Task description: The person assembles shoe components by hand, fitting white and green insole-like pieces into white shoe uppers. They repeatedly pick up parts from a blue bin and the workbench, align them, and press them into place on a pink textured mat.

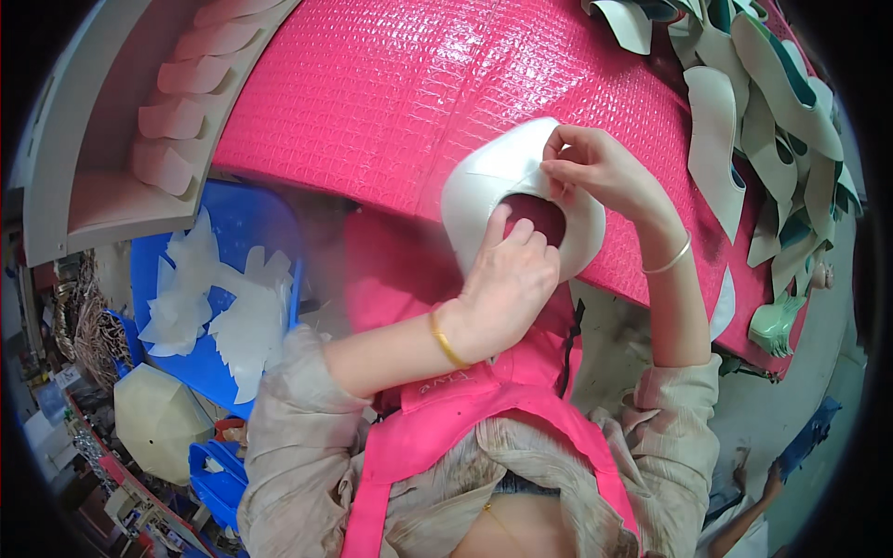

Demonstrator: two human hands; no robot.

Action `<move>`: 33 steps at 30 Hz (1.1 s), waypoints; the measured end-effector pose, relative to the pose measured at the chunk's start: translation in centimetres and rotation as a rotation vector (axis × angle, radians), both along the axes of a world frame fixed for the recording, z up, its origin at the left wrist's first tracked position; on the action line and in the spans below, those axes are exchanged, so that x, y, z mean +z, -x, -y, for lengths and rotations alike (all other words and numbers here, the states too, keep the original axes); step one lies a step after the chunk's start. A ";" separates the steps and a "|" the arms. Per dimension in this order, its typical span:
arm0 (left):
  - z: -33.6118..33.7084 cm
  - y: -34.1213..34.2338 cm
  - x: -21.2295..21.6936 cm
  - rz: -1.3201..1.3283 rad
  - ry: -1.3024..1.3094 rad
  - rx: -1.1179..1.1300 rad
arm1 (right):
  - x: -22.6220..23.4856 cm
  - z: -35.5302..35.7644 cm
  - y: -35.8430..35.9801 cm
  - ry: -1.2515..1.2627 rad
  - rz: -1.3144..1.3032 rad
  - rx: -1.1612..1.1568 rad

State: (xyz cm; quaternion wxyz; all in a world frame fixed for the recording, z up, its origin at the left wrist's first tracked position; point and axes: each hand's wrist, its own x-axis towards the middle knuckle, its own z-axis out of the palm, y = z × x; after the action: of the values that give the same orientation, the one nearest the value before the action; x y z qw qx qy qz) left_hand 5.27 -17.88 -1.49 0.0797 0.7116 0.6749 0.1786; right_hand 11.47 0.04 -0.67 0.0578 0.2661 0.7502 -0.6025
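A white, smooth, curved piece, which looks like a shoe upper, has a rounded opening in its middle. It lies across the front edge of the pink-covered table, and pink shows through the opening. At the opening's near left rim, my left hand is closed on the piece, with the fingers curled and the thumb by the edge. On the far right side, my right hand pinches the same piece between thumb and fingers near the rim. Whatever lies under the fingertips is hidden.
Several white shoe uppers with green lining are heaped at the right edge of the table, near a pale green bundle. A grey shelf with curled flaps stands left. Below it, a blue chair holds white scraps.
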 end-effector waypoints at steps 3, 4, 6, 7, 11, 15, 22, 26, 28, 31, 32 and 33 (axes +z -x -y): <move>0.5 3.7 3.7 -0.051 0.113 -0.377 | 1.7 0.4 -1.5 0.026 0.009 -0.017; 0.6 5.2 4.8 -0.030 0.084 -0.415 | 2.2 0.6 -2.3 0.028 0.027 -0.027; -0.5 7.6 7.0 -0.176 0.072 -0.477 | 2.2 0.9 -4.5 0.067 0.034 -0.053; -1.3 8.6 7.9 -0.345 0.090 -0.490 | 2.3 1.5 -5.4 0.095 0.024 -0.085; -4.6 11.4 6.0 -0.618 -0.047 -0.477 | 2.3 4.8 -7.8 0.302 -0.012 -0.235; -6.2 11.8 2.3 -0.427 -0.322 -0.327 | 0.7 7.5 -7.1 -0.039 -0.031 -0.265; -1.7 5.4 3.1 0.639 0.126 0.297 | -0.6 9.0 -6.2 -0.172 -0.062 -0.310; -0.1 3.3 -0.9 1.364 0.447 0.329 | -0.1 10.3 -5.9 -0.305 -0.058 -0.257; -0.5 3.0 -1.3 1.348 0.448 0.335 | -0.2 11.1 -6.1 -0.357 -0.105 -0.225; -0.5 2.9 -2.3 1.325 0.370 0.300 | 0.2 11.6 -6.3 -0.492 -0.155 -0.120; -0.5 2.9 -2.4 1.322 0.382 0.309 | 0.0 11.6 -6.7 -0.554 -0.178 -0.070; -0.4 2.9 -2.5 1.319 0.395 0.318 | -0.1 11.4 -7.0 -0.616 -0.201 -0.019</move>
State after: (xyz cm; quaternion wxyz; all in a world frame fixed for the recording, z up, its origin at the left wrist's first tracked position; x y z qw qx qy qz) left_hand 2.39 -17.47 -3.97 0.5725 0.3200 0.6016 0.4561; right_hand 18.42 -11.37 -0.74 -0.1055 0.2173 0.8967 -0.3709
